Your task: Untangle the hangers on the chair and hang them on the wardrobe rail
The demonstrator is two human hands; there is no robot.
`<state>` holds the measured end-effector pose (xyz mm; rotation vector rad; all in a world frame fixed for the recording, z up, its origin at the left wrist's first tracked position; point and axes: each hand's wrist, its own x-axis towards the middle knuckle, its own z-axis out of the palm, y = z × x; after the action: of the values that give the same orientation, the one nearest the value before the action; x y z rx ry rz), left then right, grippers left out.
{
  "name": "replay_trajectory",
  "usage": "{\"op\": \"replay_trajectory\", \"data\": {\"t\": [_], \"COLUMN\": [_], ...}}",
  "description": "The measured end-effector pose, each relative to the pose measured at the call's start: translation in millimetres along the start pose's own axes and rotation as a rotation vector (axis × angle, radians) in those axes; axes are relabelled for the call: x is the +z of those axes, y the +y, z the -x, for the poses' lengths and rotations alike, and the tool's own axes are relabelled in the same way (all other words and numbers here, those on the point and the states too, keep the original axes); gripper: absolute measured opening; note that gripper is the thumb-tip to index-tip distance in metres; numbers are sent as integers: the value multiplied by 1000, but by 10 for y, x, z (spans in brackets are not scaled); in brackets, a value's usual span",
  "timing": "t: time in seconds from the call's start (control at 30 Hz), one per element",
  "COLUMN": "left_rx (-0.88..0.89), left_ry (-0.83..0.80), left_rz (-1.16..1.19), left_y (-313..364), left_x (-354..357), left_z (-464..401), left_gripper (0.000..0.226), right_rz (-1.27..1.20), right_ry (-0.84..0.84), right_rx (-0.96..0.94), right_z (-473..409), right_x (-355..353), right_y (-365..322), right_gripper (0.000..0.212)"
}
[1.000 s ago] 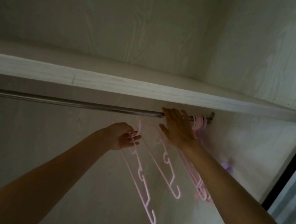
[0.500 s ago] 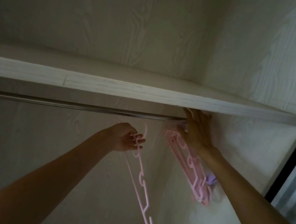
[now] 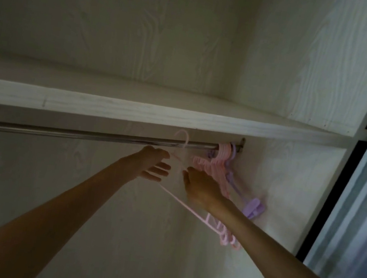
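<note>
Your left hand (image 3: 153, 166) has let go: half a second back it gripped the pink hanger (image 3: 181, 160), now its fingers (image 3: 160, 166) are spread, nothing held. The hanger's hook sits over the rail (image 3: 83, 133), so that 1 is hung. Your right hand (image 3: 199, 186) has dropped off the rail; its fingers look loosely curled near the hanger's neck, but I cannot tell whether they pinch it. The bunched hangers (image 3: 221, 161) are parked at the rail's right end. Motion blur smears the new hanger's frame; your right forearm covers its lower part. The chair is out of view.
</note>
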<state>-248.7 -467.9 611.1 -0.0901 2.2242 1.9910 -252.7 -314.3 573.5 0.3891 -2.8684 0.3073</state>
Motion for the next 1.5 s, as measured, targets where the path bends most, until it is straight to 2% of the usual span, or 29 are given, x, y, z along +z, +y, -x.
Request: {"op": "replay_trajectory", "data": {"t": [0.07, 0.23, 0.3, 0.37, 0.43, 0.53, 0.6, 0.67, 0.73, 0.87, 0.93, 1.07, 1.2, 1.4, 1.5], "left_rx": [119, 581, 710, 803, 854, 772, 722, 690, 632, 531, 552, 535, 551, 391, 339], "left_ry": [116, 512, 593, 681, 764, 794, 805, 788, 734, 676, 732, 743, 797, 654, 614], "left_rz": [-258, -1024, -1212, -1336, -1407, -1534, -1591, -1599, -1601, -1713, -1737, -1776, -1754, -1705, -1673], "left_y": [15, -135, -213, -258, -272, -207, -152, -108, -104, -98, -49, -119, -151, -288, -378], "left_x": [-33, -168, -196, -221, -241, -215, -181, -146, -113, -87, -61, 1, 107, 234, 188], "left_z": [-42, -131, -164, -196, -225, -239, -267, -259, -220, -189, -186, -204, -185, -168, -108], "left_gripper": [20, 34, 45, 47, 39, 29, 22, 14, 9, 18, 28, 21, 31, 70, 82], "right_rz": [63, 107, 109, 99, 127, 107, 142, 178, 201, 183, 287, 354, 388, 420, 465], "right_ry": [21, -9, -65, -95, 42, 416, 492, 387, 292, 367, 383, 368, 307, 140, 130], "right_rx": [24, 83, 88, 113, 98, -39, -195, -274, -257, -324, -326, -265, -193, -128, -120], "right_z": [-104, -134, -140, -154, -190, -316, -504, -691, -789, -749, -733, -782, -800, -848, -793], "right_x": [63, 308, 288, 189, 37, -236, -321, -265, -143, -126, -186, -259, -299, -419, -440], "right_y": [-1, 33, 87, 125, 146, 108, 87, 94, 168, 407, 585, 907, 1044, 1045, 998], "right_gripper": [35, 27, 31, 40, 56, 62, 56, 53, 46, 38, 43, 55, 59, 66, 69]}}
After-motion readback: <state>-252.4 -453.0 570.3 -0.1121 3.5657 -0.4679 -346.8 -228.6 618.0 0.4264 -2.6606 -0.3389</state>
